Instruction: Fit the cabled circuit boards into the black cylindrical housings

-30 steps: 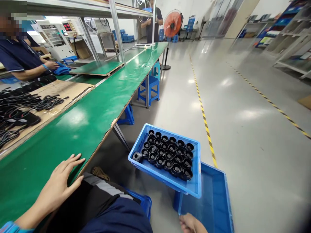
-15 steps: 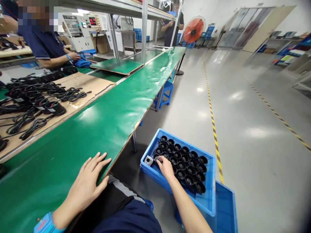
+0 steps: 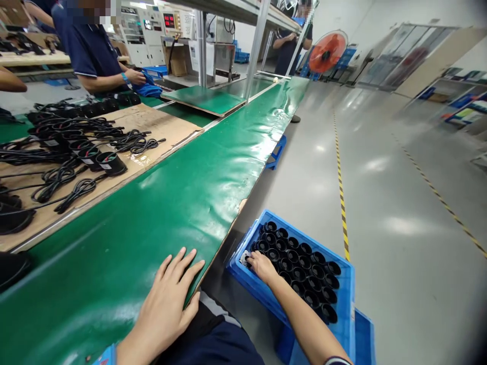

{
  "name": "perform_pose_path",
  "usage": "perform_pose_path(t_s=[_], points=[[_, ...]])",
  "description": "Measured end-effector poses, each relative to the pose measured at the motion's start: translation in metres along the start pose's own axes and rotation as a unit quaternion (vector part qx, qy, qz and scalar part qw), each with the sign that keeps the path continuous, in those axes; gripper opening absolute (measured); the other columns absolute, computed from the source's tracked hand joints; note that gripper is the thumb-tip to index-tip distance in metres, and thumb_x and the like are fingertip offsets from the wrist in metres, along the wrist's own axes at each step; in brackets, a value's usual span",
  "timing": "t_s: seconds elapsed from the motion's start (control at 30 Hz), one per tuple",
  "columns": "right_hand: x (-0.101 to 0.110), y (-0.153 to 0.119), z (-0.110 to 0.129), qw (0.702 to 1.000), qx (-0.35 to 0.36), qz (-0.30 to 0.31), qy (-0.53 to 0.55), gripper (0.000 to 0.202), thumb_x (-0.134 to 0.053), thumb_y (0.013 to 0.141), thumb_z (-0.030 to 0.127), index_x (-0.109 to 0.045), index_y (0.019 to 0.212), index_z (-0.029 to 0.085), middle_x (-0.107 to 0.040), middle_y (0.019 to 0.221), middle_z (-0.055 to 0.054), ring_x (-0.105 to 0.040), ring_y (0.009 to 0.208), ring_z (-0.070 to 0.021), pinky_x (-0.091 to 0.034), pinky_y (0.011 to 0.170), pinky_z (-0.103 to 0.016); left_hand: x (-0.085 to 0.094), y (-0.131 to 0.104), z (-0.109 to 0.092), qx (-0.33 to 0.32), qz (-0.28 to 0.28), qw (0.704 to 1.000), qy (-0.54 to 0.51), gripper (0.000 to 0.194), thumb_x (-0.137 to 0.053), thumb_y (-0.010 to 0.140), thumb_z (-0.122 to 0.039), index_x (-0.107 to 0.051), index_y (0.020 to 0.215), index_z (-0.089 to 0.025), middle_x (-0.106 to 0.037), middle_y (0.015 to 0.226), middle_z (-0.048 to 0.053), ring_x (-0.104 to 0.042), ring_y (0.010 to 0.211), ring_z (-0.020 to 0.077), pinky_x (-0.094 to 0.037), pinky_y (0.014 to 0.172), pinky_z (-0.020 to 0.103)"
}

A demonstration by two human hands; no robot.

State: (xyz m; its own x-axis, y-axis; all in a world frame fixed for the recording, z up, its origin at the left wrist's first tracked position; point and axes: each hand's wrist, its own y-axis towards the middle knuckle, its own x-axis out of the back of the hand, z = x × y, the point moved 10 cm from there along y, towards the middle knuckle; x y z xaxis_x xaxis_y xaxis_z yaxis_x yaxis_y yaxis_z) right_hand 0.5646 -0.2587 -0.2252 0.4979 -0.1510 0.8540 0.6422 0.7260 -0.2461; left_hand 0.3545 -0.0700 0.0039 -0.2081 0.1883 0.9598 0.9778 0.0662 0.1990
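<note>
My left hand point(image 3: 171, 294) lies flat on the green mat point(image 3: 160, 213) near its edge, fingers spread and holding nothing. Down to the right, my right hand point(image 3: 263, 267) reaches into a blue plastic crate point(image 3: 344, 324), its fingers drawn together at the near left corner. A silver ring-shaped metal part point(image 3: 244, 257) sits at the fingertips, partly covered by them; whether they grip it or a smaller piece is hidden. Rows of black round cups point(image 3: 299, 274) fill the crate beside the hand.
Black cup-shaped housings with coiled cables point(image 3: 110, 163) lie on a cardboard sheet point(image 3: 167, 126) to the left. A co-worker point(image 3: 91, 56) handles blue cloth point(image 3: 148, 86) across the line. Another blue crate point(image 3: 364, 337) is underneath mine. A metal post point(image 3: 256, 50) rises from the bench.
My right hand has shifted from a black cup to the silver part at the crate's corner. The camera view has turned slightly left; my left hand still rests on the mat.
</note>
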Motion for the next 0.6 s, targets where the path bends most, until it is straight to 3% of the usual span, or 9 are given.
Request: perform_pose_path(t_s=[0.17,0.27,0.33,0.4,0.5,0.57,0.6], points=[[0.085,-0.055,0.014,0.989,-0.005,-0.111,0.095,0.034,-0.05,0.102,0.045,-0.067,0.117,0.018,-0.064,0.096,-0.009,-0.063,0.088,-0.0213,-0.055,0.082,-0.037,0.0,0.001,0.006,0.018,0.002,0.996,-0.093,0.063,-0.063,0.094,-0.045,-0.041,0.151,-0.029,-0.048,0.156,0.01,-0.04,0.147,0.0381,-0.037,0.117,0.064],[0.122,-0.085,0.057,0.973,0.019,-0.149,0.173,0.045,-0.043,0.103,0.052,-0.064,0.123,0.018,-0.06,0.092,-0.007,-0.061,0.08,-0.0202,-0.055,0.072,-0.032,0.004,0.001,0.011,0.051,-0.007,0.973,-0.226,0.074,-0.062,0.094,-0.058,-0.031,0.155,-0.03,-0.05,0.154,0.013,-0.045,0.144,0.0371,-0.042,0.116,0.061],[0.132,-0.089,0.107,0.952,0.067,-0.148,0.26,0.044,-0.049,0.1,0.058,-0.067,0.114,0.02,-0.061,0.096,-0.007,-0.061,0.086,-0.0207,-0.054,0.075,-0.031,0.007,-0.001,0.01,0.072,-0.008,0.939,-0.337,0.082,-0.058,0.091,-0.068,-0.024,0.157,-0.033,-0.046,0.155,0.015,-0.05,0.14,0.0357,-0.048,0.112,0.055],[0.134,-0.081,0.165,0.912,0.128,-0.124,0.371,0.039,-0.059,0.095,0.058,-0.07,0.103,0.022,-0.062,0.097,-0.006,-0.061,0.088,-0.0209,-0.054,0.076,-0.03,0.01,-0.005,0.006,0.09,-0.007,0.891,-0.445,0.09,-0.054,0.087,-0.077,-0.02,0.158,-0.033,-0.043,0.157,0.016,-0.053,0.137,0.0352,-0.052,0.109,0.05],[0.127,-0.067,0.24,0.881,0.215,-0.074,0.416,0.026,-0.068,0.092,0.047,-0.073,0.1,0.024,-0.063,0.087,-0.004,-0.061,0.079,-0.0184,-0.053,0.072,-0.028,0.017,-0.014,0.017,0.144,-0.04,0.845,-0.514,0.074,-0.051,0.094,-0.071,-0.031,0.153,-0.031,-0.049,0.151,0.014,-0.056,0.134,0.0321,-0.052,0.11,0.047],[0.125,-0.063,0.255,0.887,0.257,-0.088,0.372,0.03,-0.07,0.092,0.042,-0.071,0.117,0.026,-0.067,0.089,-0.004,-0.063,0.078,-0.0185,-0.054,0.074,-0.029,0.03,-0.023,0.04,0.186,-0.086,0.854,-0.478,0.056,-0.048,0.1,-0.06,-0.04,0.146,-0.029,-0.055,0.144,0.013,-0.058,0.131,0.029,-0.051,0.109,0.045],[0.125,-0.059,0.245,0.897,0.258,-0.116,0.339,0.036,-0.069,0.092,0.041,-0.068,0.125,0.026,-0.07,0.092,-0.005,-0.065,0.08,-0.0192,-0.055,0.077,-0.03,0.041,-0.028,0.055,0.208,-0.112,0.867,-0.44,0.051,-0.047,0.101,-0.057,-0.041,0.143,-0.028,-0.058,0.141,0.013,-0.06,0.128,0.0278,-0.052,0.107,0.044]])
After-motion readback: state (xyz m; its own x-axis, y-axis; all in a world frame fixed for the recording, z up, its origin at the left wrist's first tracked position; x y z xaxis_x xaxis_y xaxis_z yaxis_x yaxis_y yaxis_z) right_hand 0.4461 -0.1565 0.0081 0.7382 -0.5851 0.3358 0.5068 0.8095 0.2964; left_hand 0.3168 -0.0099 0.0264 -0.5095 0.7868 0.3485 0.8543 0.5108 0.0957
